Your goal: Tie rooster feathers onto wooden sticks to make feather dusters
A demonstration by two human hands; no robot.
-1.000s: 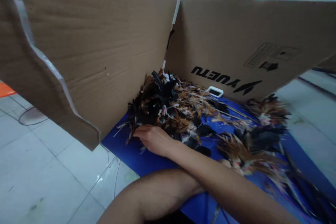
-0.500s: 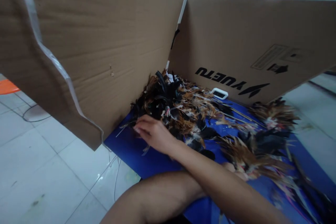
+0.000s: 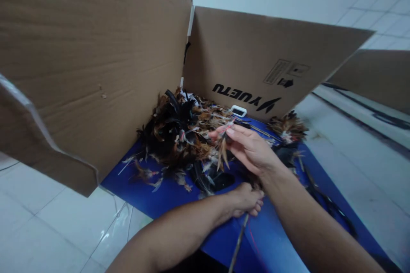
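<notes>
Between the thumb and fingers of my right hand (image 3: 251,147) is a small feather tuft (image 3: 223,153), brown, its quill end bound with pinkish-red thread. Lower down, my left hand (image 3: 248,200) is closed around a thin stick (image 3: 238,243), which slants toward the bottom of the view. Dark feathers show just above the left fist, partly hidden by my hands. A red thread (image 3: 253,239) runs down from that fist over the blue surface (image 3: 179,209).
A large feather pile (image 3: 174,123), black and brown, lies against the cardboard walls (image 3: 128,51). Small tied tufts (image 3: 184,181) lie in front. A white-framed device (image 3: 238,111) stands at the back. Right are another feather bunch (image 3: 288,128) and a dark, curved tool (image 3: 329,200).
My right hand has moved right from the pile's left edge and now holds the feather tuft up. My left hand stays closed, now showing the stick. The view has turned right.
</notes>
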